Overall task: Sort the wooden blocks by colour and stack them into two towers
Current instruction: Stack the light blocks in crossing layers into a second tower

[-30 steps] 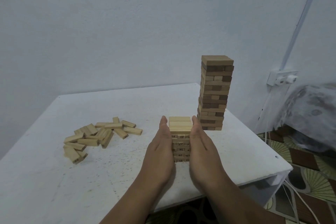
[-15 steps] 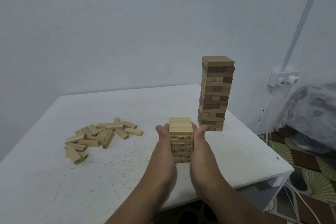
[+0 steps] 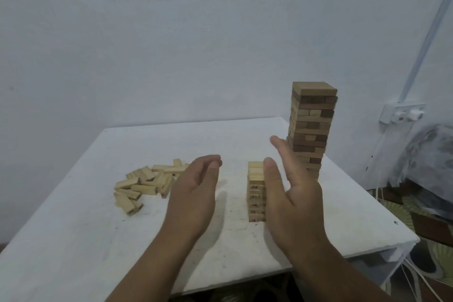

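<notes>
Left hand: my left hand (image 3: 193,193) has come off the light tower (image 3: 256,191) and now hangs in the air to its left, clear of it, grip loose, fingers lightly curved and holding nothing.
Right hand: my right hand (image 3: 291,186) has also let go; its grip is wide, fingers straight and pointing away from me, the palm just beside the tower's right face. Whether the thumb touches the blocks I cannot tell.
What has changed: half a second ago both palms were pressed flat on the tower's two sides, squaring it. Now they are parted and the tower stands on its own.
Light tower: short, upright, near the front of the tabletop (image 3: 73,240), its layers looking flush from here; its right side is hidden behind my hand.
Dark tower: the dark tower (image 3: 311,127) stands tall behind my right hand, near the tabletop's right edge, apart from the light one.
Loose blocks: a pile of pale blocks (image 3: 144,184) lies to the left, well apart from both towers, not yet stacked.
What it means: I judge the squaring step done and the light tower steady enough to build on. The pile must go onto it next, and my left hand is nearer.
Risk: my right hand is close to both towers; a careless sweep could knock either.
</notes>
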{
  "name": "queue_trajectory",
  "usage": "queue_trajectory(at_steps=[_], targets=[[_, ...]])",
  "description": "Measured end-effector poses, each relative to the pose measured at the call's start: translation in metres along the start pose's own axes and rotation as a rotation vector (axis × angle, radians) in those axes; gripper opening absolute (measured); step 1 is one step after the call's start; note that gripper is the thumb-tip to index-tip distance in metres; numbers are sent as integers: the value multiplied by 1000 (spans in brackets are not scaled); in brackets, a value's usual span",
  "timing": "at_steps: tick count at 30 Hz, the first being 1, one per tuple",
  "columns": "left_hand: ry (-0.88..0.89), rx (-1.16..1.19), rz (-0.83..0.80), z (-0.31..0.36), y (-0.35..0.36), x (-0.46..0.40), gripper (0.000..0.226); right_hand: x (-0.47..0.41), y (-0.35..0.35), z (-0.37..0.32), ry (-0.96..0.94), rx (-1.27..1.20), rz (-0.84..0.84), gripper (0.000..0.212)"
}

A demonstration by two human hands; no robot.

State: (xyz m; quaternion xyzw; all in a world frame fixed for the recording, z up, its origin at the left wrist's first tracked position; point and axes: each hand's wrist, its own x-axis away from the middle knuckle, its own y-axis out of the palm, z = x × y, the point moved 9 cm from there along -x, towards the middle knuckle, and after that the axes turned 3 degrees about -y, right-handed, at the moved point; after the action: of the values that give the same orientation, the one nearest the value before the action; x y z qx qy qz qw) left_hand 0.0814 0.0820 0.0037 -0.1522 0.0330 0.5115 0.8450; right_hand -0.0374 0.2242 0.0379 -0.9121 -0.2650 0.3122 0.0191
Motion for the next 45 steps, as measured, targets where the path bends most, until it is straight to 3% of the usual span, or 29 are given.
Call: queue_trajectory(at_steps=[3,5,10,13,16,20,25,30,34,37,42,45], targets=[[159,-530,100,-3,-40,-19,25,-2,34,-35,-188,105,-75,29],[116,-870,57,-24,-53,-30,31,-2,70,-39,-201,173,-182,29],[156,-1067,76,-48,-68,-27,13,-5,155,8,-81,440,-537,41],[157,-1044,67,-52,-74,-27,14,-2,174,36,-103,697,-665,35],[142,-1060,40,-50,-76,-24,17,0,177,40,-180,792,-677,21],[166,-1074,-11,-42,-70,-14,11,8,157,26,-127,731,-615,19],[191,-1079,-98,-36,-62,-5,26,35,121,16,-79,686,-614,19],[196,-946,-122,-37,-66,2,21,56,91,15,-39,642,-646,16],[128,-738,-143,-37,-70,9,21,62,86,11,-40,576,-793,16],[119,-715,-195,-39,-67,15,18,59,88,16,25,477,-901,15],[143,-731,-382,-41,-55,26,24,53,94,22,51,425,-936,22],[173,-688,-396,-38,-49,30,25,53,97,22,0,421,-922,16]])
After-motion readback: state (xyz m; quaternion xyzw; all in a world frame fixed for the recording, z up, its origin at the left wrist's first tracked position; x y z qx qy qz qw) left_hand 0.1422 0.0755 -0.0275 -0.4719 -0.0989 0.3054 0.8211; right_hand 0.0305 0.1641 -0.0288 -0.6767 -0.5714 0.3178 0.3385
